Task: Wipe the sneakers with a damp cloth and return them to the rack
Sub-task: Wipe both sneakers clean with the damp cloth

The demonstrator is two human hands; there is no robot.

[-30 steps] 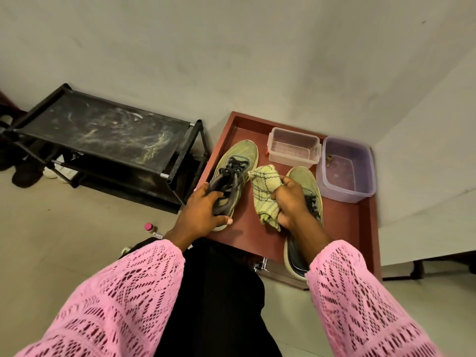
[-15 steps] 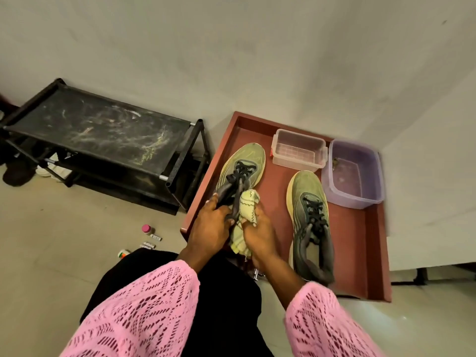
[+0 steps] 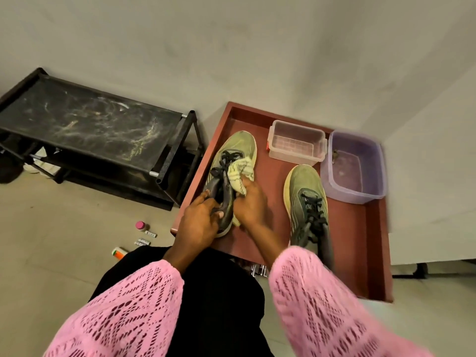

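While her left hand (image 3: 199, 224) grips the sneaker (image 3: 233, 171) steady by its heel, her right hand (image 3: 251, 202) rubs a bunched cloth (image 3: 240, 171) along its side.

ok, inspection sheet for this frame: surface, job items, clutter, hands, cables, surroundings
Surface: red-brown tray on a pale floor.
Job's things: left sneaker and right sneaker lie in the tray; cloth pressed on the left sneaker; black rack left of the tray, its top shelf scuffed.
Clutter: clear box and purple tub at the tray's far end; small bottles on the floor.
Hands: left hand grips the left sneaker's heel; right hand holds the cloth.
Cables: nothing seen.
Surroundings: plain wall; shoes under the rack.
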